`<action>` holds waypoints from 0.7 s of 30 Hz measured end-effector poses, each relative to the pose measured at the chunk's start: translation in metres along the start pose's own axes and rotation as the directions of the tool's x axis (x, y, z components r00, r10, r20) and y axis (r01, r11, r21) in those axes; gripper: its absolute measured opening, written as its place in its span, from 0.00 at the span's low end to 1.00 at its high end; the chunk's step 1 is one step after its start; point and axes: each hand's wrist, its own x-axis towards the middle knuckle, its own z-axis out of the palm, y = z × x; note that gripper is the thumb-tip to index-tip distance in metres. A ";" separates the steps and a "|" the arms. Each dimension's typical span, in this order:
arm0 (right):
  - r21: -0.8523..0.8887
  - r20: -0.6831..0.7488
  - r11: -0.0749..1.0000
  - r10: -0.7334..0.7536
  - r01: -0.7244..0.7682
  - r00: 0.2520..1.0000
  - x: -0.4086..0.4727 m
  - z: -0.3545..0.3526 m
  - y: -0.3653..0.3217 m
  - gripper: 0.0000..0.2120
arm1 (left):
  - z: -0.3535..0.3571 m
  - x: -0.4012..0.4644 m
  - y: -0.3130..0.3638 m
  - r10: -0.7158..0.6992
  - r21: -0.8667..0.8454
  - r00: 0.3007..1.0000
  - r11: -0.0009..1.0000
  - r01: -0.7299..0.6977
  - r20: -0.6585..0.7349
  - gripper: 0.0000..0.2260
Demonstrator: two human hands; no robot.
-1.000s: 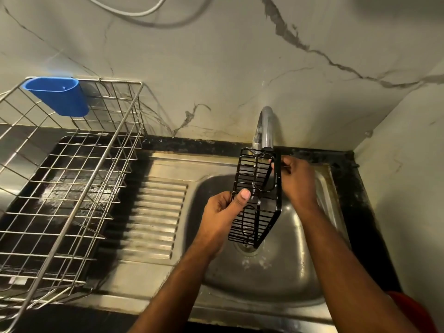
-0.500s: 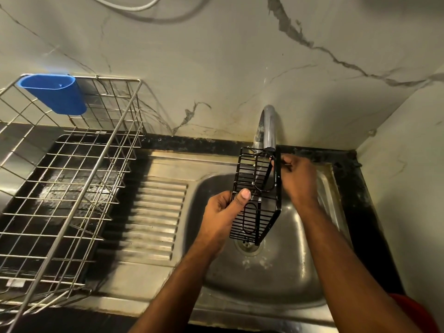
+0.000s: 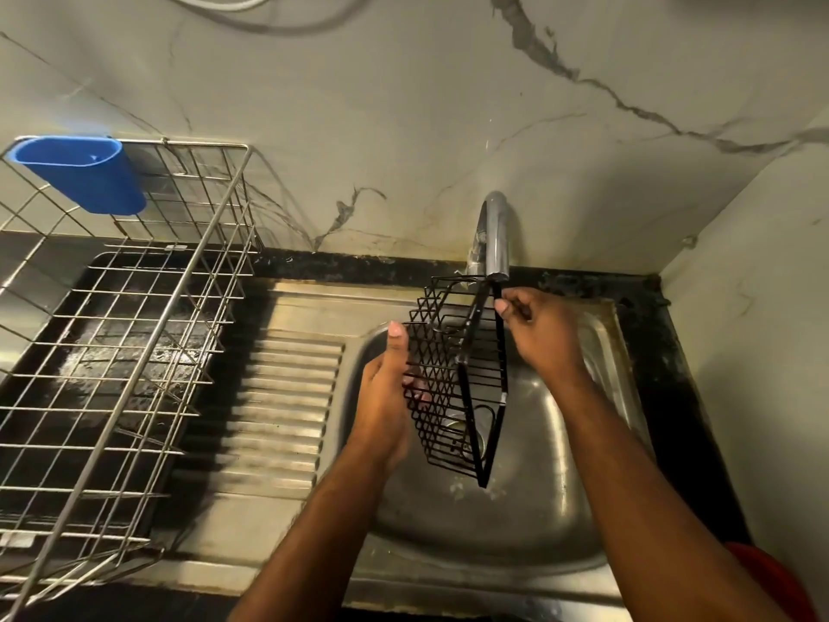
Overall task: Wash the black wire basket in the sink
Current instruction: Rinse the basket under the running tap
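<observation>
The black wire basket [image 3: 453, 379] hangs on edge over the steel sink bowl [image 3: 547, 496], its top corner just under the chrome tap spout [image 3: 493, 235]. My right hand [image 3: 538, 334] pinches the basket's upper rim bar near the spout. My left hand [image 3: 386, 392] is at the basket's left side, thumb up along the mesh, fingers behind the wires and partly hidden. The drain shows through the mesh below. I cannot see a water stream clearly.
A large steel wire dish rack [image 3: 134, 352] stands on a black tray at the left, with a blue plastic cup [image 3: 85, 177] hung on its back rim. The ribbed drainboard [image 3: 282, 410] lies between rack and bowl. Marble walls close in behind and at the right.
The basket has been turned so its mesh bottom faces left and it tilts more. My left hand has shifted from gripping its edge to lying along its left side.
</observation>
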 end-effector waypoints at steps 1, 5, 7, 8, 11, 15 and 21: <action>0.005 0.021 1.000 0.003 -0.003 1.000 0.000 0.001 -0.002 0.12 | -0.002 0.000 0.001 -0.017 -0.037 1.000 0.999 0.017 0.002 0.28; 0.129 0.114 0.990 0.042 -0.057 0.993 -0.001 0.004 -0.013 0.11 | -0.011 0.004 -0.001 -0.136 -0.213 0.990 0.968 0.130 -0.017 0.23; 0.190 0.150 0.979 0.047 -0.076 0.988 -0.001 0.005 -0.017 0.10 | -0.018 0.006 -0.002 -0.176 -0.243 0.984 0.956 0.166 -0.021 0.23; 0.218 0.158 0.972 0.049 -0.083 0.986 -0.001 0.005 -0.019 0.10 | -0.021 0.006 -0.001 -0.192 -0.263 0.981 0.948 0.180 -0.019 0.23; 0.462 0.145 0.861 0.163 -0.212 0.976 0.002 0.008 -0.024 0.10 | -0.029 0.005 0.003 -0.223 -0.303 0.974 0.931 0.204 -0.028 0.23; 0.909 0.387 0.008 0.357 -0.417 0.850 0.010 0.014 -0.040 0.10 | -0.037 0.006 0.005 -0.247 -0.315 0.966 0.925 0.212 -0.073 0.27; 0.828 0.553 -0.182 0.416 -0.530 0.722 0.025 0.030 -0.044 0.18 | -0.039 0.000 -0.002 -0.230 -0.266 0.961 0.946 0.184 -0.154 0.29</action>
